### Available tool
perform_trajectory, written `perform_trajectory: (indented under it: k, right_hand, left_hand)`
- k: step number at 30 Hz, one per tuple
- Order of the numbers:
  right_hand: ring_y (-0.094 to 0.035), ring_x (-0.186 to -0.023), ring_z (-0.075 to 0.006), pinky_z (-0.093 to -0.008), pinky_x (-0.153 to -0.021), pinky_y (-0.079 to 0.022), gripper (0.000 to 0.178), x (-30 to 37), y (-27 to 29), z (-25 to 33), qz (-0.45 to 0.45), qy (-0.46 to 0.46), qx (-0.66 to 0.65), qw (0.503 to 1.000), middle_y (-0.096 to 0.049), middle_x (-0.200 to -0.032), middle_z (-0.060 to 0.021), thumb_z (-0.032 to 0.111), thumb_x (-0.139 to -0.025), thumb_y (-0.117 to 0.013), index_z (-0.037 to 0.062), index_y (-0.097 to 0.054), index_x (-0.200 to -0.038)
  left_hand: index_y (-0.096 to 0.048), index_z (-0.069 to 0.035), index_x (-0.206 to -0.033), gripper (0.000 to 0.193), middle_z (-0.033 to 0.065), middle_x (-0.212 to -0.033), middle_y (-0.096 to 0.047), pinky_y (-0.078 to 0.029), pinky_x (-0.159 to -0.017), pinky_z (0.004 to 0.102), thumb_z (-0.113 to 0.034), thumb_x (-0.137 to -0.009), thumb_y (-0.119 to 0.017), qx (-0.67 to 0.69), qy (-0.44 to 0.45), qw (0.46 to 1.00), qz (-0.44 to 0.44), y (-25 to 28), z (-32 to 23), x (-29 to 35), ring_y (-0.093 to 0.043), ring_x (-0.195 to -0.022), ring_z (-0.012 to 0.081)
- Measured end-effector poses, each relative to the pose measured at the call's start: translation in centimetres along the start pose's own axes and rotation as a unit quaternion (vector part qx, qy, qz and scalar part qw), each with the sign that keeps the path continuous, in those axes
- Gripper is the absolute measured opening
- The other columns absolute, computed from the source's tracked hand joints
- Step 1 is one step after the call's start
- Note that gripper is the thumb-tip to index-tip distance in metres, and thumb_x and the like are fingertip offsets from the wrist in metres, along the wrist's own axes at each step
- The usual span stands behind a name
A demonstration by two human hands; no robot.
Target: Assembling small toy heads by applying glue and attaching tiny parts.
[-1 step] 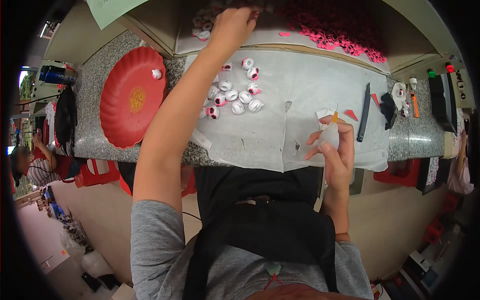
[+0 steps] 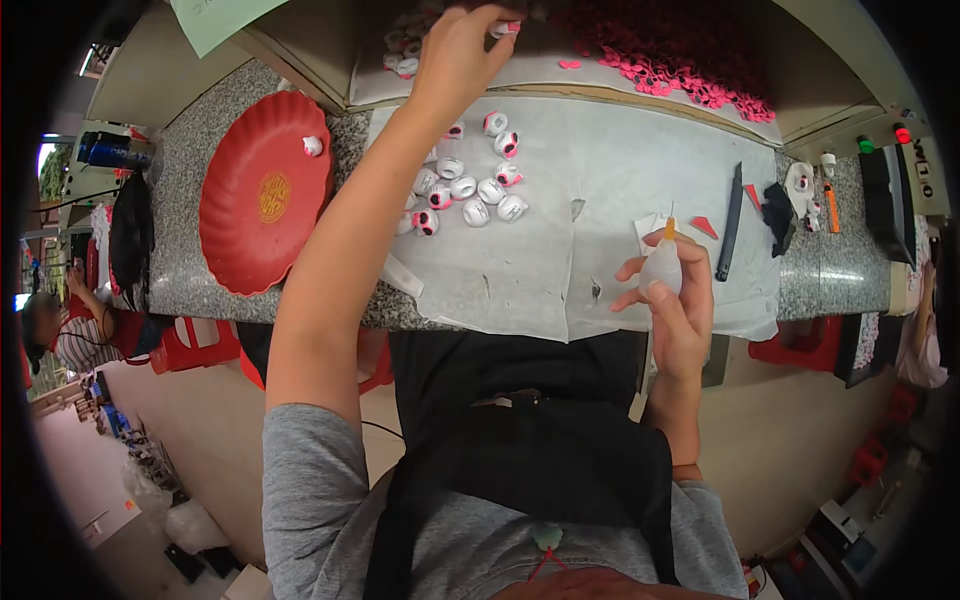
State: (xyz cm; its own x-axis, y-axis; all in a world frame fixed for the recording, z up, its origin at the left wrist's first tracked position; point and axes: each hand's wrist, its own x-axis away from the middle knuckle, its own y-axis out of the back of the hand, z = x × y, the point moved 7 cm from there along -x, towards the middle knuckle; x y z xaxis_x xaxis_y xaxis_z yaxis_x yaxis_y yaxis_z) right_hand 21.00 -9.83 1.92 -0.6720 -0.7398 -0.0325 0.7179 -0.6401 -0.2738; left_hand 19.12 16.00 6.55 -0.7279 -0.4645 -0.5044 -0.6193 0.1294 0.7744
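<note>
My left hand (image 2: 462, 58) reaches far forward into the open shelf at the back of the bench. Its thumb and fingers pinch a small white-and-pink piece (image 2: 505, 30). In my right hand (image 2: 690, 300), over the right part of the white paper (image 2: 520, 285), is a small translucent squeeze bottle (image 2: 660, 268) with an orange neck and a thin needle tip pointing up and away from me. Several round white pieces (image 2: 476, 212), some with pink and black parts, lie on the paper below my left forearm.
A red scalloped tray (image 2: 232, 225) on the left holds one white piece (image 2: 312, 146). Many pink parts (image 2: 690, 85) fill the shelf's right side. A dark flat tool (image 2: 730, 225), red scraps (image 2: 704, 227) and an orange-handled tool (image 2: 831, 208) lie to the right.
My left hand has shifted slightly, and the white-and-pink piece between its fingers shows more clearly. My right hand with the squeeze bottle has moved a little to the right.
</note>
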Motion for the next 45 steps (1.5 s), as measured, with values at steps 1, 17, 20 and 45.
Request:
perform_trajectory:
  k: [1, 17, 20, 45]
  right_hand:
    - [-0.05, -0.072, -0.0214, -0.0279, -0.048, -0.046, 0.034, 0.0, 0.1, 0.3, 0.008, 0.011, 0.006, 1.0, -0.037, -0.102, -0.0133, 0.008, -0.072, -0.045, -0.0027, -0.037, -0.103]
    - [-0.039, -0.066, -0.0112, -0.0217, -0.059, -0.035, 0.035, 1.4, -2.3, 3.8, -0.073, 0.189, 0.005, 0.979, -0.039, -0.079, -0.0043, 0.016, -0.061, -0.068, 0.0056, -0.042, -0.083]
    - [-0.046, -0.062, -0.0129, -0.0252, -0.056, -0.04, 0.039, 2.4, -3.3, 4.6, -0.026, 0.28, 0.074, 0.957, -0.043, -0.078, -0.0064, 0.016, -0.058, -0.072, 0.006, -0.043, -0.082]
    - [-0.047, -0.061, -0.0136, -0.023, -0.051, -0.042, 0.044, 3.4, -5.4, 5.0, 0.107, 0.314, 0.103, 0.938, -0.046, -0.082, -0.0087, 0.003, -0.05, -0.075, 0.0033, -0.047, -0.083]
  left_hand:
    - [-0.056, -0.009, -0.091, 0.021, 0.0081, -0.08, -0.054, -0.042, -0.065, 0.0268, -0.008, -0.071, -0.055, 0.125, -0.01, 0.992, -0.021, 1.2, -0.8, 1.3, -0.053, -0.077, 0.0175]
    - [-0.044, 0.004, -0.104, 0.035, 0.0155, -0.095, -0.052, -0.043, -0.075, 0.0314, -0.001, -0.071, -0.055, 0.683, 0.281, 0.674, -0.015, 0.7, -6.0, 19.3, -0.053, -0.084, 0.02]
    - [-0.043, 0.004, -0.104, 0.036, 0.0163, -0.095, -0.052, -0.043, -0.075, 0.0316, 0.0, -0.07, -0.056, 0.688, 0.282, 0.669, -0.023, 0.9, -6.0, 19.4, -0.053, -0.084, 0.0205]
    - [-0.043, 0.002, -0.098, 0.035, 0.0151, -0.094, -0.052, -0.044, -0.076, 0.0314, -0.001, -0.068, -0.059, 0.7, 0.304, 0.646, -0.004, 0.5, -6.6, 19.5, -0.053, -0.084, 0.0188]
